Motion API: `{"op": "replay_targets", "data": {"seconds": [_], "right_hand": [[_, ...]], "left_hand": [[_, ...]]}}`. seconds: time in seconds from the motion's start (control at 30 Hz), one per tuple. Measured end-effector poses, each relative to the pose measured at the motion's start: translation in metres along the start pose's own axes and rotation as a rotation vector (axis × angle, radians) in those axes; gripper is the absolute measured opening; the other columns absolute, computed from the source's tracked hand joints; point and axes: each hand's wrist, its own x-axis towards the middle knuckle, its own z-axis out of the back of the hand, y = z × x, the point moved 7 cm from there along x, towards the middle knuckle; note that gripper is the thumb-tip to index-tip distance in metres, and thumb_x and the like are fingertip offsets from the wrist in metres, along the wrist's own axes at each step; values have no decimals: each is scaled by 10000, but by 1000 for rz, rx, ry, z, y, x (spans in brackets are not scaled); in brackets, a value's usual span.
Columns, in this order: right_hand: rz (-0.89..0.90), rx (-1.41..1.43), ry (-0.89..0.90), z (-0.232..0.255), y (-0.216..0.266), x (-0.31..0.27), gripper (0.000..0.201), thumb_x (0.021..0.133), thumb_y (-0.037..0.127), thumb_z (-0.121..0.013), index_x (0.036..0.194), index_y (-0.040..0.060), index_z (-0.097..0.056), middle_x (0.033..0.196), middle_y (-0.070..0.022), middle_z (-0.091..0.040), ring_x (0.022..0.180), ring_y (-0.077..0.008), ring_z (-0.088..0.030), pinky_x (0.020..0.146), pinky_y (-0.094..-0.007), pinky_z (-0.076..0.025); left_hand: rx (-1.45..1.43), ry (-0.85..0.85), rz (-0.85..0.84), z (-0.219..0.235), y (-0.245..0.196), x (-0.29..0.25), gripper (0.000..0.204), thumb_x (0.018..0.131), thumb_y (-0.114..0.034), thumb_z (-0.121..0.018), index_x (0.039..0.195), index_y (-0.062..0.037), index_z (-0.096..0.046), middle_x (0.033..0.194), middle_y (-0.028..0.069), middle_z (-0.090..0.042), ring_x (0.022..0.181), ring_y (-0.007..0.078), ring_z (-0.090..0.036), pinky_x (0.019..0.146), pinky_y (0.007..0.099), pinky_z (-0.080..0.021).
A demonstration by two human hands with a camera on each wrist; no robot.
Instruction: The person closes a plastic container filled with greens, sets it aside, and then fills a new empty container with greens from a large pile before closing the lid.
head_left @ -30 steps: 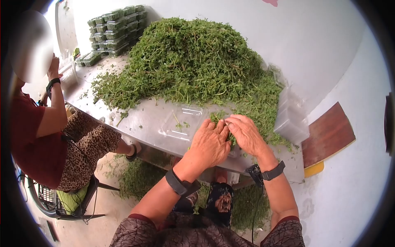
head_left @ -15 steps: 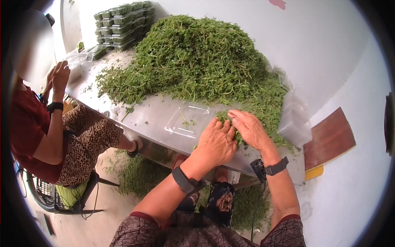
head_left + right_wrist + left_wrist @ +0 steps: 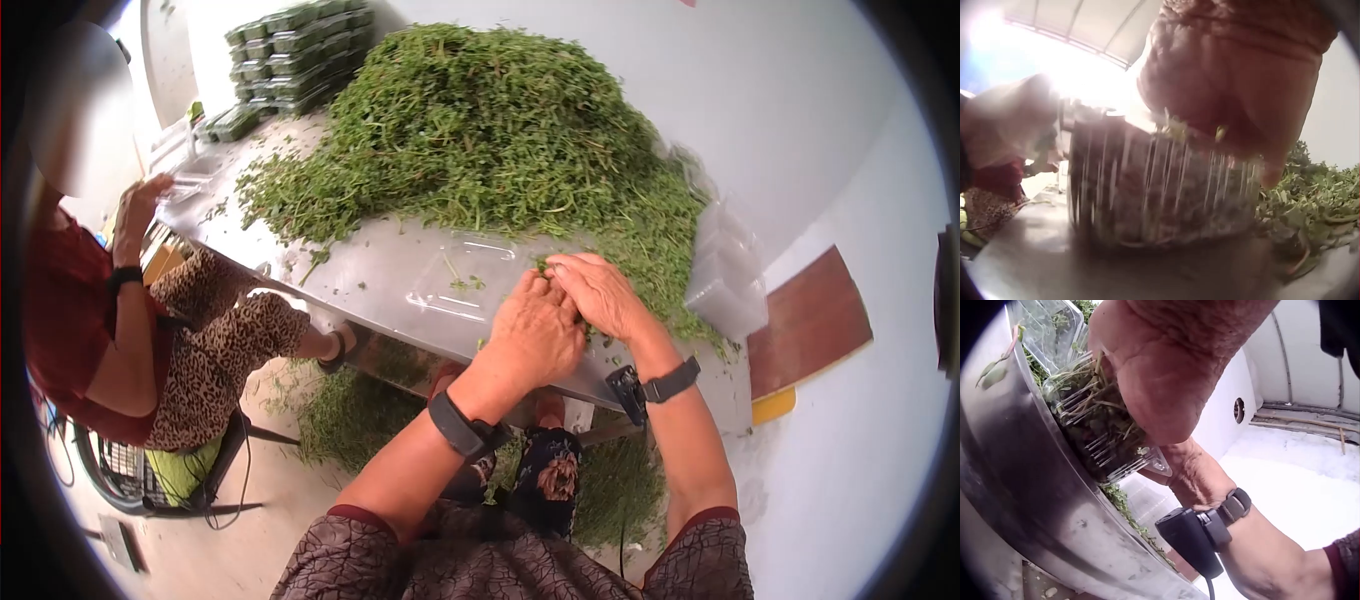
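Note:
A clear ribbed plastic box [image 3: 1166, 181] packed with leafy green stems [image 3: 1107, 400] sits at the table's near edge under both hands. Over the greens lies my left hand [image 3: 540, 325], its fingers stretched forward and pressing down at the box top. My right hand [image 3: 600, 290] reaches across from the right, its extended fingers meeting the left fingertips above the box. The clear open lid [image 3: 490, 250] lies flat to the left, with a few loose sprigs [image 3: 462, 280] on it. From the head view, the hands cover most of the box.
A tall heap of greens [image 3: 500, 130] fills the back of the metal table [image 3: 385, 270]. Filled boxes [image 3: 300, 55] are stacked at the back left, nested clear boxes [image 3: 725, 270] stand right. A second person's hand [image 3: 140, 205] is at the left end, by another clear container [image 3: 195, 180].
The right hand has closed in over the left fingertips, while the left stays on the greens. At the left, the other person's hands have lowered with the clear container. The head view has shifted slightly.

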Motion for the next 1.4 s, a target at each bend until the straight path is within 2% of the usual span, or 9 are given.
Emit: {"op": "replay_targets", "data": {"seconds": [0.1, 0.2, 0.43, 0.73, 0.77, 0.9, 1.0, 1.23, 1.4], "right_hand": [[-11, 23, 34, 5, -6, -7, 377, 971, 288, -478, 1254, 63, -586, 1301, -188, -550, 1233, -338, -492, 1012, -379, -401], [25, 40, -201, 33, 12, -28, 379, 927, 266, -548, 1246, 64, -585, 1259, -272, -551, 1160, -409, -530, 983, -434, -419], [29, -19, -225, 38, 35, -89, 387, 909, 159, -568, 1277, 40, -548, 1309, -197, -544, 1219, -374, -490, 1027, -432, -383], [12, -33, -261, 23, 47, -130, 440, 906, 122, -558, 1332, 28, -496, 1352, -155, -518, 1279, -360, -437, 1072, -441, -338], [9, -24, -265, 21, 49, -131, 442, 904, 122, -559, 1331, 24, -496, 1355, -157, -514, 1285, -361, -430, 1076, -448, -331], [41, -109, -249, 13, 59, -131, 445, 894, 120, -567, 1321, 10, -501, 1357, -169, -508, 1299, -367, -410, 1084, -464, -315], [35, -121, -239, 8, 60, -128, 435, 887, 118, -567, 1303, 1, -517, 1352, -174, -510, 1295, -374, -409, 1081, -479, -315], [101, -304, -332, 2, 85, -127, 534, 709, 79, -747, 1212, 6, -585, 1340, -157, -520, 1285, -350, -423, 1069, -509, -323], [112, -329, -423, 1, 90, -111, 537, 625, 87, -803, 1124, 9, -619, 1306, -156, -534, 1260, -334, -444, 1056, -510, -338]], "left_hand": [[-45, 57, 19, 1, 2, 1, 392, 866, -256, -505, 1123, 28, -591, 1145, 186, -614, 1047, 323, -561, 1022, 440, -346], [-55, 62, 21, 0, 4, -1, 443, 883, -266, -510, 1211, 30, -547, 1229, 203, -587, 1082, 335, -559, 1040, 443, -345], [-235, 15, 47, 14, 11, -4, 463, 947, -245, -479, 1331, 14, -458, 1378, 245, -459, 1295, 387, -420, 1135, 472, -249], [-401, -220, 52, 73, 31, -49, 406, 884, -102, -560, 1267, 20, -497, 1401, 233, -431, 1289, 410, -412, 1126, 482, -263], [-331, -275, 46, 80, 30, -58, 324, 886, -51, -546, 1206, -7, -565, 1363, 199, -496, 1244, 366, -491, 1067, 463, -365], [-393, -338, 68, 83, 36, -98, 326, 813, 6, -602, 1139, 13, -591, 1275, 207, -559, 1131, 378, -557, 998, 455, -421], [-395, -325, 191, 81, 47, -118, 235, 857, 8, -557, 1079, -11, -633, 1174, 159, -639, 1007, 307, -642, 853, 366, -507], [-924, -202, 513, 51, 60, -137, 154, 926, -45, -524, 993, 5, -653, 989, 133, -692, 865, 206, -678, 763, 301, -523], [-785, -320, 331, 53, 43, -119, 159, 863, -4, -589, 1013, -4, -642, 947, 139, -679, 812, 252, -671, 704, 311, -525]]}}
